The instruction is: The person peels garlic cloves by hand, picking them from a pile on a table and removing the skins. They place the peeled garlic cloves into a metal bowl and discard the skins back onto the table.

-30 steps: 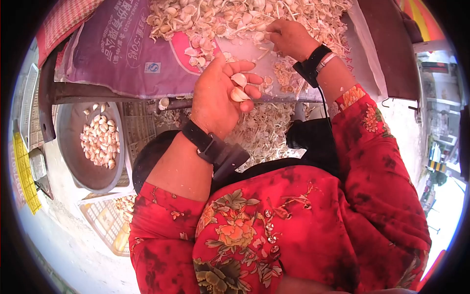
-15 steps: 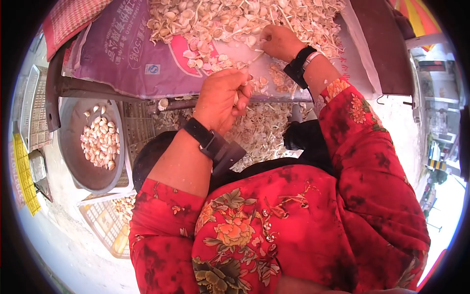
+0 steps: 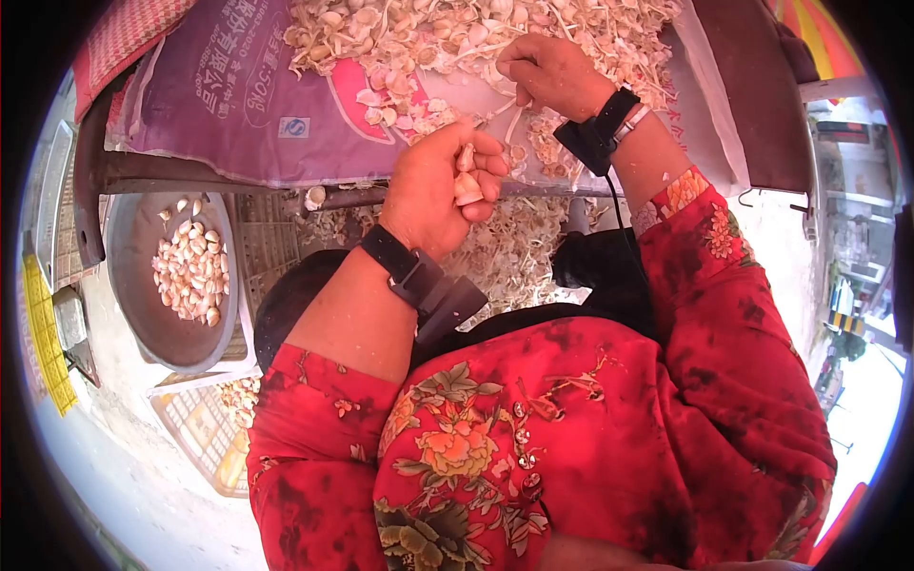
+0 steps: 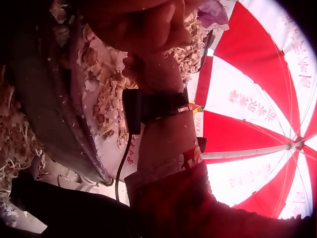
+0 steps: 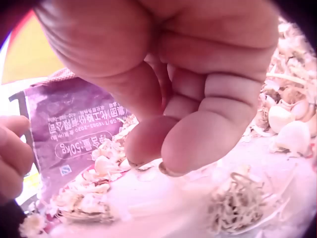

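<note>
My left hand (image 3: pixel 428 190) curls its fingers round garlic cloves (image 3: pixel 466 188) just in front of the table's near edge. Two pale cloves show between the fingers and palm. My right hand (image 3: pixel 560 78) is over the front of the garlic heap (image 3: pixel 428 33), wrist strapped. Its fingers are bent, with thumb and forefinger tips close together in the right wrist view, and nothing shows between them. A tuft of dried garlic roots (image 5: pixel 237 206) lies below those fingertips. In the left wrist view, the left hand (image 4: pixel 143 22) is dark and its cloves are hidden.
A purple printed sack (image 3: pixel 219 114) covers the table under the garlic. At the lower left stands a grey basin (image 3: pixel 129 276) of cloves, above a plastic crate (image 3: pixel 195 428). Garlic skins (image 3: pixel 505 257) litter the ground beneath the table. A red-and-white umbrella (image 4: pixel 252 99) spreads overhead.
The left hand, at first loosely spread with cloves on its fingers, has curled around them. The right hand went slightly left and down, then back up, its fingers now bent.
</note>
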Motion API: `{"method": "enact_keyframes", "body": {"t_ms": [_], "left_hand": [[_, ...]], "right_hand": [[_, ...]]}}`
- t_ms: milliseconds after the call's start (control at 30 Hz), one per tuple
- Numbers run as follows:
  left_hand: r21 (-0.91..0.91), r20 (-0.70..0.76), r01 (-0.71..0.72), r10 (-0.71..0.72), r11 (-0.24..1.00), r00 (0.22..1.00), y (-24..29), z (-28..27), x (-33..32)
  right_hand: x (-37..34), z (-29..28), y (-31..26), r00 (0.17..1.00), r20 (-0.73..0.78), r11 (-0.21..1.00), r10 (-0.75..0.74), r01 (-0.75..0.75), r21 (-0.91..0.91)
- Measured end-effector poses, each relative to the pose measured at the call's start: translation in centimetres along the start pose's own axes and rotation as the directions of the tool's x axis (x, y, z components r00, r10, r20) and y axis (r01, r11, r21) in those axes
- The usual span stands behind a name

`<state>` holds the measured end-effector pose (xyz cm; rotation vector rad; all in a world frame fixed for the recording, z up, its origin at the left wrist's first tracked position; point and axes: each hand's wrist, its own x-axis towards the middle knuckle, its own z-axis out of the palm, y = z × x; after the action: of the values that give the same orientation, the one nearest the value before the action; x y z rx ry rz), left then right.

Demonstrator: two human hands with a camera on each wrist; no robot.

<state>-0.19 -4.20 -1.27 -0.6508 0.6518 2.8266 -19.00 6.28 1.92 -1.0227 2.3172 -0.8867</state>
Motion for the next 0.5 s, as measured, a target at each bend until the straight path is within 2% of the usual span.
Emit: {"method": "enact_keyframes", "body": {"t_ms": [67, 133, 333, 433, 500], "left_hand": [[0.037, 0.035, -0.001, 0.000, 0.999, 0.999, -0.2, -0.3, 0.2], [0.085, 0.026, -0.005, 0.003, 0.996, 1.000, -0.3, -0.2, 0.1], [0.101, 0.046, 0.030, -0.035, 0.994, 0.998, -0.4, 0.4, -0.1], [0.111, 0.017, 0.041, -0.043, 0.993, 0.999, -0.9, 0.5, -0.2], [0.135, -0.028, 0.046, -0.043, 0.990, 0.999, -0.9, 0.6, -0.3]], "right_hand": [[2.0, 0.6, 2.0, 0.999, -0.039, 0.968, -0.035, 0.024, -0.248], [3.2, 1.1, 2.5, 0.995, -0.013, 0.852, -0.101, 0.079, -0.518], [3.5, 1.9, 1.8, 0.994, 0.046, 0.845, -0.104, 0.113, -0.523], [2.8, 1.7, 2.7, 0.995, -0.016, 0.914, -0.102, 0.088, -0.395], [1.8, 1.3, 2.5, 0.996, -0.044, 0.979, -0.081, 0.072, -0.189]]}}
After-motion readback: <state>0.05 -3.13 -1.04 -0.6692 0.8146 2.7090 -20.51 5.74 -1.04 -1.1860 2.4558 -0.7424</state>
